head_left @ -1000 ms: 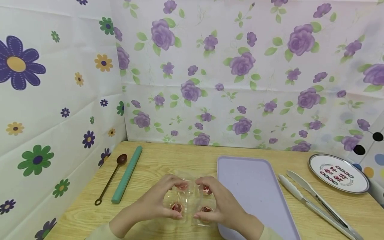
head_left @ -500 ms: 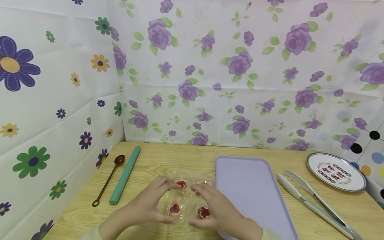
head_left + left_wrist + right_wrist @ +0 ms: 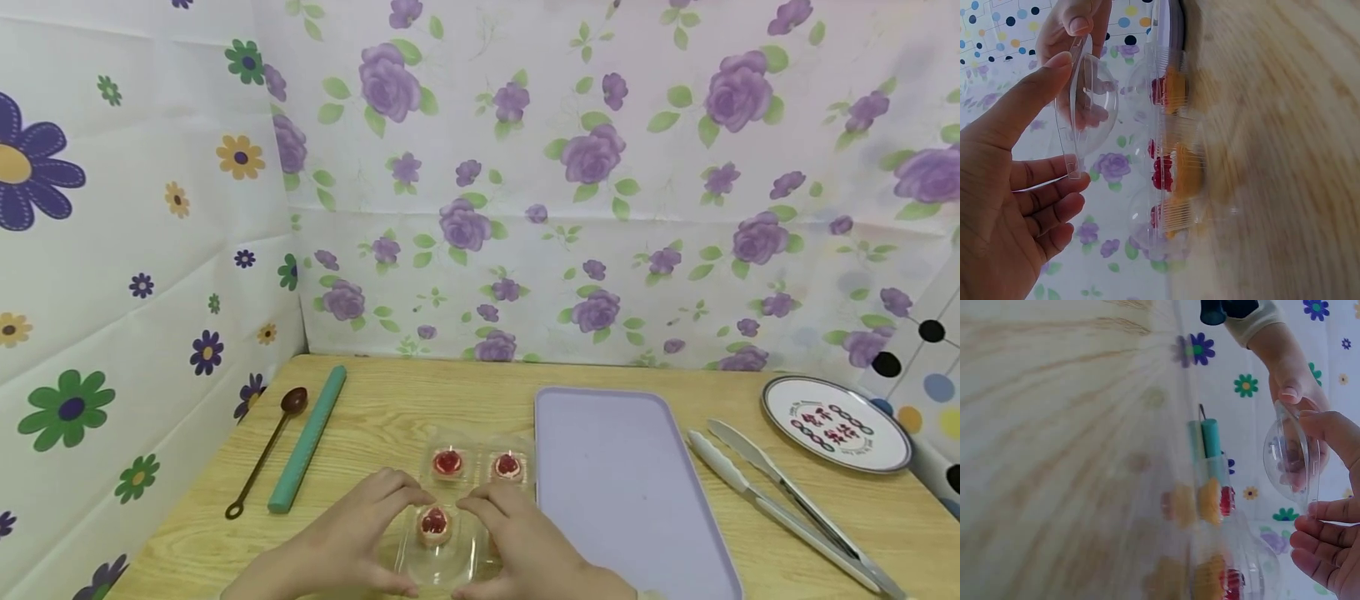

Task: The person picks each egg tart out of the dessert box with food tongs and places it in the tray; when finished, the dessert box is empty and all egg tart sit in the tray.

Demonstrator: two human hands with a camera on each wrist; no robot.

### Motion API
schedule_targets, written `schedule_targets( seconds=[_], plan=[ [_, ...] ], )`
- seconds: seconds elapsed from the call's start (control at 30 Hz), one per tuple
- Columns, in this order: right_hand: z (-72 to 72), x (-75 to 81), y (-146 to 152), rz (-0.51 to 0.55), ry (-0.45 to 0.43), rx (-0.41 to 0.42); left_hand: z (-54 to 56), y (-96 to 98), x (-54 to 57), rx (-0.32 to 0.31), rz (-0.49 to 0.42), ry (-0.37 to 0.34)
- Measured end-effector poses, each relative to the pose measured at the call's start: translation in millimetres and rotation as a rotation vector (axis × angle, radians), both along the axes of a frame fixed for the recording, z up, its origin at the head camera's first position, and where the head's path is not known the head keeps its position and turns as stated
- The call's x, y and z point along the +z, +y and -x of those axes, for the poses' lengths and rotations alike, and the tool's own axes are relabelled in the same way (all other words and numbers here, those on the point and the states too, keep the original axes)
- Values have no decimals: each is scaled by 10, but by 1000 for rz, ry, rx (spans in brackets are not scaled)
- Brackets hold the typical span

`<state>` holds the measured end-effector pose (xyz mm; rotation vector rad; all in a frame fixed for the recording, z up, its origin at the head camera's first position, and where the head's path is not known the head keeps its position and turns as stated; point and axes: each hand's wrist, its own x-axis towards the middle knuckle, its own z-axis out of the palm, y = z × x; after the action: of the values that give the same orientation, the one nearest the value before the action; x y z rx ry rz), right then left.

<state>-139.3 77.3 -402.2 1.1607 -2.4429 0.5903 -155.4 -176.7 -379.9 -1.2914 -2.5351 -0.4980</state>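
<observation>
A clear plastic lid [image 3: 438, 571] with a round dome is held between both hands, above the table. Its dome bulges down toward the tabletop in the left wrist view. My left hand [image 3: 348, 542] pinches one side of the rim with thumb and fingers, and my right hand [image 3: 1332, 506] pinches the opposite side. Just below and beyond stand several clear plastic boxes with small tarts topped in red: a far left tart [image 3: 447, 462], a far right tart [image 3: 507, 467] and a near left tart [image 3: 434, 525]. My right hand covers most of a near right tart.
A lilac tray [image 3: 622, 492] lies just right of the boxes. Further right are metal tongs [image 3: 787, 508] and a white plate [image 3: 836, 425]. On the left lie a green rolling pin [image 3: 309, 442] and a brown long-handled spoon [image 3: 266, 454]. Patterned cloths hang behind the wooden table [image 3: 405, 392].
Both hands have come closer together and slightly toward the body with the lid. The far tarts, earlier partly behind the fingers, now show fully. The head view has turned slightly right.
</observation>
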Motion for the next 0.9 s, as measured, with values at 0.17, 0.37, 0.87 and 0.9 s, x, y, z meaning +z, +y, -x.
schedule_targets(
  seconds=[0.17, 0.37, 0.87, 0.9],
  plan=[
    [-19, -20, -27, 4, 19, 23, -47, -46, -22, -2, 4, -29],
    [-77, -8, -69, -51, -2, 37, -72, -101, -33, -44, 8, -50],
    [-177, -154, -204, -100, -137, 73, -95, -253, -239, -141, 16, 75],
    [-176, -159, -215, -112, -134, 75, -103, -264, -248, -141, 22, 70]
  ],
)
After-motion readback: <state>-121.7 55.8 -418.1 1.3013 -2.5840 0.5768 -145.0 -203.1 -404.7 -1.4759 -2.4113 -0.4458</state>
